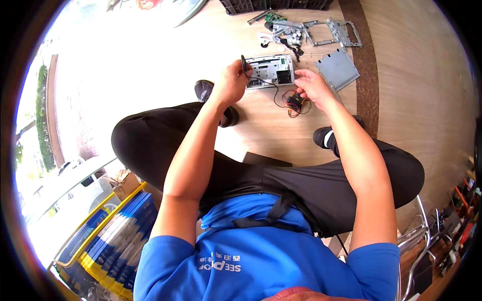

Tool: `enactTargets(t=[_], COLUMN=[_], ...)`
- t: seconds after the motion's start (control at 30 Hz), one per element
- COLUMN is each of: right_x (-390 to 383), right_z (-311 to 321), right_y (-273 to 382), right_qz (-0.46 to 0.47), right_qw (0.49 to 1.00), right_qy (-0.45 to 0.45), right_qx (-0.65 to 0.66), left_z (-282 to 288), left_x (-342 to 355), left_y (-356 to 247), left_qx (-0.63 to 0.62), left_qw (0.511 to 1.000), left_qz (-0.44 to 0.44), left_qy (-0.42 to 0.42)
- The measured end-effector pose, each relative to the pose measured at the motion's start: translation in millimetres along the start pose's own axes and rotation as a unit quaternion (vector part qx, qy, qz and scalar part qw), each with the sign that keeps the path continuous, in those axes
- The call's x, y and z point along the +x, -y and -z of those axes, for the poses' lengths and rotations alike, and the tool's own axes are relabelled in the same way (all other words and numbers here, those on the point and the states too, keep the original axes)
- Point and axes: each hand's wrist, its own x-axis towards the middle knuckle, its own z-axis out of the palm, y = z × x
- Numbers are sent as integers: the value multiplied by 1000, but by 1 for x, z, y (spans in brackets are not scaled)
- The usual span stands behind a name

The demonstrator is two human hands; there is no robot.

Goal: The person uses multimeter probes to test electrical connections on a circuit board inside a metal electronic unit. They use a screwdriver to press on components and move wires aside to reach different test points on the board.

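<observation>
Left hand [233, 82] pinching dark tool [244, 64], right hand [314, 86] half-curled at metal casing [266, 68] — hold unclear

Silver chassis [266, 66], black-and-orange device [295, 102], blue shirt [286, 251], mottled brown floor strip [368, 100]

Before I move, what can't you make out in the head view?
Head view, hidden: the lower end of the black handle, behind the fingers of the left hand.
Head view, too small: whether the right hand touches the metal case.
Head view, too small: single pieces in the parts pile.
Head view, cut off by the top edge: the black crate's far side.
</observation>
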Motion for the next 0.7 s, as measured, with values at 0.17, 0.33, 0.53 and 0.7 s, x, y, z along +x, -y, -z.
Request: enactTargets(t=[0.17,0.33,0.53,0.7], right_x=[13,30,29,17], right_z=[2,23,22,43], right_y=[0,-29,-48,-72], right_qz=[21,47,47,72], right_qw=[995,980,959,926], right_qy=[-35,-84,-90,-74], right_qx=[-87,-174,-263,-363], left_z=[53,55,-11,-23], left_x=[-56,-78,-106,-122], left_y=[-73,-80,-41,-39], left_qx=[149,183,334,300], left_qw=[978,903,823,821], left_qz=[-79,-210,-278,-294], left_qy=[125,326,365,386])
